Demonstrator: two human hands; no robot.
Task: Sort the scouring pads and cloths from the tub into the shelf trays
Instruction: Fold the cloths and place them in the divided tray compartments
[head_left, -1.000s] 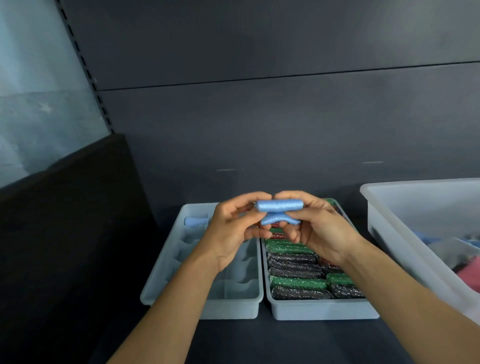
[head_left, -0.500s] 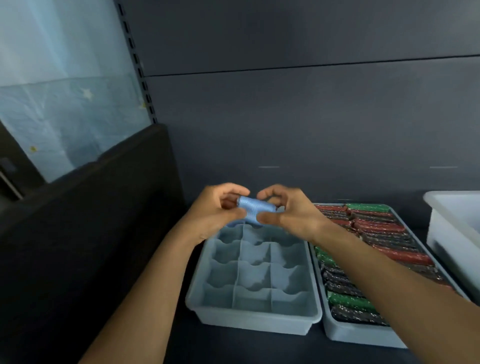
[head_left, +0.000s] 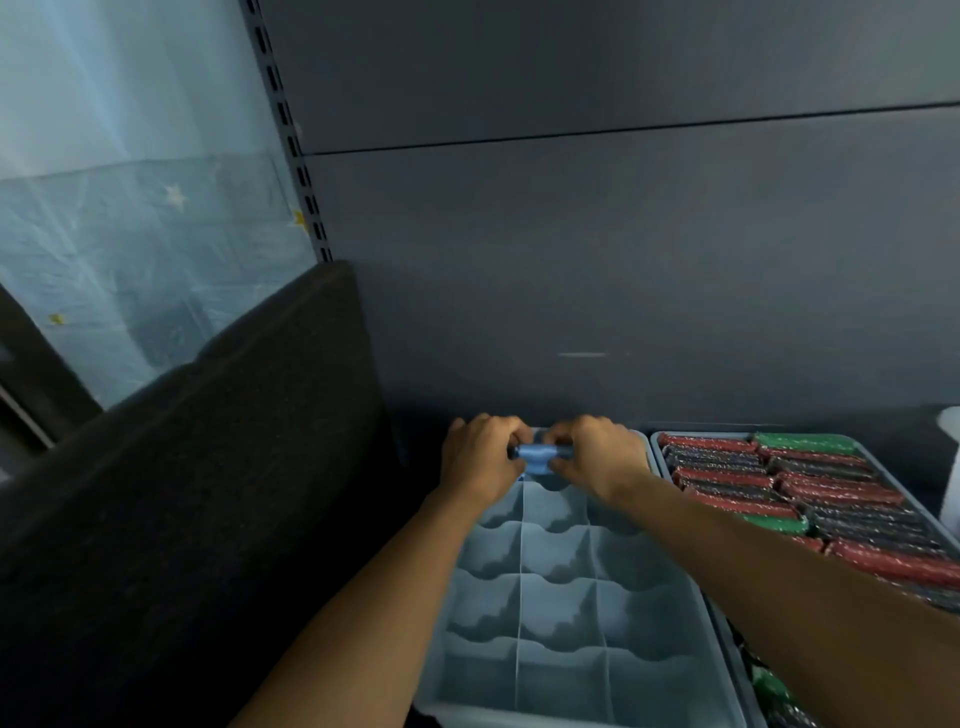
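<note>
Both hands are at the far end of the divided tray (head_left: 566, 613), knuckles up. The left grip (head_left: 480, 460) and right grip (head_left: 605, 460) are each curled round one end of the rolled blue cloth (head_left: 538, 453), so both are clenched on it, thumbs underneath and out of sight.

Position: the cloth is over the back row of the tray, about the middle cell, close to the grey back panel (head_left: 623, 291) of the shelf. Cannot tell whether it touches the dividers yet. A bit more blue shows just below the roll; it may be a loose flap or another cloth already in the cell.

Orientation: the long axis runs left to right, roughly level and parallel to the back panel. Both ends are buried in the fingers, so only the middle span shows.

Handling, as a judgement: light, soft and squashable, with no fragility. The risk is the roll springing open once let go, so hold the two ends, or pinch across the middle, and press it down until the cell walls pin it.

The neighbouring tray (head_left: 655, 457) on the right is packed with red, green and dark scouring pads (head_left: 727, 475) lying crosswise. A white tub (head_left: 951, 467) is just in view at the right edge.
</note>
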